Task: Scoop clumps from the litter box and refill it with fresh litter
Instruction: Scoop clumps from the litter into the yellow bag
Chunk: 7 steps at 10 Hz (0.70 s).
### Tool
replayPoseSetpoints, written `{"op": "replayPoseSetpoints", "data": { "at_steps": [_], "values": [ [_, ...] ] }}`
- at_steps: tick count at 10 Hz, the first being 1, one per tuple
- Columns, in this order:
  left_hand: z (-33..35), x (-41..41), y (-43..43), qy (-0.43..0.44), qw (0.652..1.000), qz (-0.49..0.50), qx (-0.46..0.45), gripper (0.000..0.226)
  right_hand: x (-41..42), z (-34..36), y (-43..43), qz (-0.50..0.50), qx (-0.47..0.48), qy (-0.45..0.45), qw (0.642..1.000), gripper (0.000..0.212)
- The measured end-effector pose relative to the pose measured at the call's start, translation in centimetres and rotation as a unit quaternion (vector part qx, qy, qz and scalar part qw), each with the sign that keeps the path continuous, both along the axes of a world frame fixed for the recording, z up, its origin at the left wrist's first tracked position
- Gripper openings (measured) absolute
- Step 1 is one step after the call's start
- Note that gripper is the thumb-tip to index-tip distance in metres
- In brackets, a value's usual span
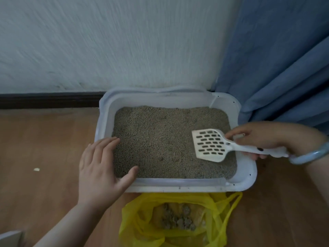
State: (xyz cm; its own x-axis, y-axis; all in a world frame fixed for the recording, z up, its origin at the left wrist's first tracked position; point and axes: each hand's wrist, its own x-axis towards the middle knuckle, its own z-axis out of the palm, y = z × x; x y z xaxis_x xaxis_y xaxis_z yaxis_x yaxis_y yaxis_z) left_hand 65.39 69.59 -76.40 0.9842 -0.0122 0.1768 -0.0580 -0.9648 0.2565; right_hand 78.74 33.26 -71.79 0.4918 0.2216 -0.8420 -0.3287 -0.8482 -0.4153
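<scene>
A white litter box (178, 186) sits on the wooden floor against the wall, filled with grey-beige litter (160, 139). My right hand (267, 138) grips the handle of a white slotted scoop (210, 145), whose empty blade hovers over the litter at the box's right side. Resting flat on the box's front left corner is my left hand (101, 168), fingers spread, thumb on the litter's edge. A yellow plastic bag (142, 220) lies open in front of the box with grey clumps (178, 220) inside.
A blue curtain (277, 68) hangs at the right, touching the box's back right corner. A dark baseboard (49, 100) runs along the white wall. A small pale scrap (36, 169) lies on the floor at left. A bracelet (309, 155) circles my right wrist.
</scene>
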Motion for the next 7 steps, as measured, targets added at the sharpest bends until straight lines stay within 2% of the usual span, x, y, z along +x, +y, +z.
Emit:
{"op": "replayPoseSetpoints", "data": {
  "at_steps": [1, 2, 4, 7],
  "values": [
    [0.0, 0.0, -0.1, 0.002, 1.000, 0.004, -0.002, 0.071, 0.2, 0.0, 0.5, 0.046, -0.075, 0.026, 0.996, 0.023],
    [0.0, 0.0, 0.0, 0.009, 1.000, 0.004, 0.000, 0.072, 0.4, -1.0, 2.5, 0.067, -0.093, 0.084, 0.990, 0.029],
    [0.0, 0.0, 0.0, 0.014, 1.000, 0.009, -0.006, 0.072, 0.3, -2.3, 5.1, 0.082, -0.049, 0.102, 0.990, 0.033],
    [0.1, 0.0, 0.1, -0.001, 1.000, 0.008, -0.008, 0.069, 0.5, -4.6, 9.5, 0.046, 0.024, 0.066, 0.996, 0.017]
  ]
}}
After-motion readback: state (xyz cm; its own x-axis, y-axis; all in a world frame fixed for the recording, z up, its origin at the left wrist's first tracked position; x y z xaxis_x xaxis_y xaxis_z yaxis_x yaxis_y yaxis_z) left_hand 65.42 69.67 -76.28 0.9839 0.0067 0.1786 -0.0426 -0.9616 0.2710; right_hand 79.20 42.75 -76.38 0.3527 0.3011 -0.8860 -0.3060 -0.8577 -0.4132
